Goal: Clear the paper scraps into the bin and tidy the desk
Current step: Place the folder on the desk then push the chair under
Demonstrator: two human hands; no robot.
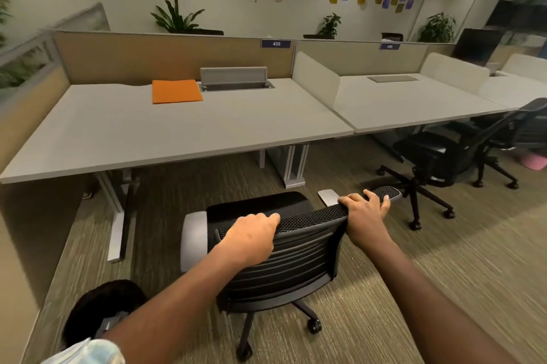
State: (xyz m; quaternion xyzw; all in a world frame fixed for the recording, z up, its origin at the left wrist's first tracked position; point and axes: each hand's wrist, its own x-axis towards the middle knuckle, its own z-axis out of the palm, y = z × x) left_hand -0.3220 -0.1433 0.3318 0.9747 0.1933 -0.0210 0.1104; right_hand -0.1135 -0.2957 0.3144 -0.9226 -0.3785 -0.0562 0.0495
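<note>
Two hands are clamped on the top rail of a black mesh-backed office chair (284,251), the left hand (251,237) curled over the rail near its middle and the right hand (365,212) wrapped around the rail's far right corner. A spread, two-handed hold of this kind is judged to be for steering: the chair is carried on castors, and a grip at two points lets it be turned as well as pushed. The chair's back is turned toward the camera and its seat is pointed at the grey desk (177,132), with the top rail run left to right and tilted up toward the right, so the chair is angled slightly off square to the desk edge. It is stood on the carpet, clear of the desk, not yet tucked under.

On the desktop only an orange folder (176,91) is seen, laid flat near the back with its long side parallel to the partition, just beside an open cable tray (235,80). No paper scraps are visible, and no bin can be identified with certainty; a dark rounded object (103,309) at lower left is too obscured to name. A second chair (438,156) is parked at the neighbouring desk.
</note>
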